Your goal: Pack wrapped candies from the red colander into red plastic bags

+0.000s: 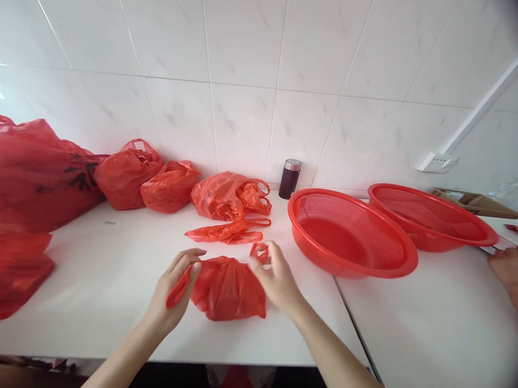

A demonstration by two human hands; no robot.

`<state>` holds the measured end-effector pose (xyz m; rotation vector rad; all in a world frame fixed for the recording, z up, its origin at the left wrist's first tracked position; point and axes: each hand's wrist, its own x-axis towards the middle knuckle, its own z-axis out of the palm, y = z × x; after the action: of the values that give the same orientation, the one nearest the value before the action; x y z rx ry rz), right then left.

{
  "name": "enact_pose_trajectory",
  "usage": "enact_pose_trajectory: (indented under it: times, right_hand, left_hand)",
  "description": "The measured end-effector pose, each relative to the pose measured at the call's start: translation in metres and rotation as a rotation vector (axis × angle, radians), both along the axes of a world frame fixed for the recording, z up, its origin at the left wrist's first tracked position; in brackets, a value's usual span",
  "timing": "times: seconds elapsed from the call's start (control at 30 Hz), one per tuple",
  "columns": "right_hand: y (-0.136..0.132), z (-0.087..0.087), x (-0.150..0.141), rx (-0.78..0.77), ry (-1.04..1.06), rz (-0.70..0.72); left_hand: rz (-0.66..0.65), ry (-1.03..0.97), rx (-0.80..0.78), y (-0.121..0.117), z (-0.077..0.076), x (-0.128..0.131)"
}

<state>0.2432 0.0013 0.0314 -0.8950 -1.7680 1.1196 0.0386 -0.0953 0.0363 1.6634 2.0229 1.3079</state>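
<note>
A crumpled red plastic carrier bag point(228, 289) lies on the white table in front of me. My left hand point(173, 287) pinches the bag's left handle between thumb and fingers. My right hand point(276, 276) holds its right handle, a small red loop, at the fingertips. Just beyond the hands lies a flattened red bag point(226, 231). Behind it, a bunched red bag point(229, 197) rests against the wall, with two more red bags point(171, 186) point(127, 175) to its left. A large red bag with black print point(34, 175) and another red bag point(9, 276) fill the far left.
Two red plastic colanders point(351, 234) point(428, 217) stand at the right, and a dark thermos flask point(289, 178) stands by the tiled wall. A seam point(356, 327) joins two white tables. Another person's hand point(511, 276) rests at the right edge, near a cardboard piece point(475, 203).
</note>
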Motion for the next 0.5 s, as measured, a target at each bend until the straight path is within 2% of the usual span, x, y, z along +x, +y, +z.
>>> enact_pose_trajectory:
  times: [0.1,0.2,0.4,0.5]
  right_hand:
    - [-0.014,-0.016,-0.009,0.125,-0.171,0.052]
    - [-0.016,-0.026,-0.010,0.206,-0.212,0.072]
    - [0.007,-0.015,0.006,0.085,-0.135,0.101]
    - [0.026,-0.017,0.012,0.043,-0.138,0.106]
  left_hand:
    - [-0.019,0.036,-0.060,0.020,-0.008,0.006]
    - [-0.051,0.066,-0.145,0.033,-0.015,0.007]
    - [-0.053,0.083,-0.187,0.041,-0.014,0.000]
    - [-0.030,0.088,-0.254,0.047,-0.015,-0.006]
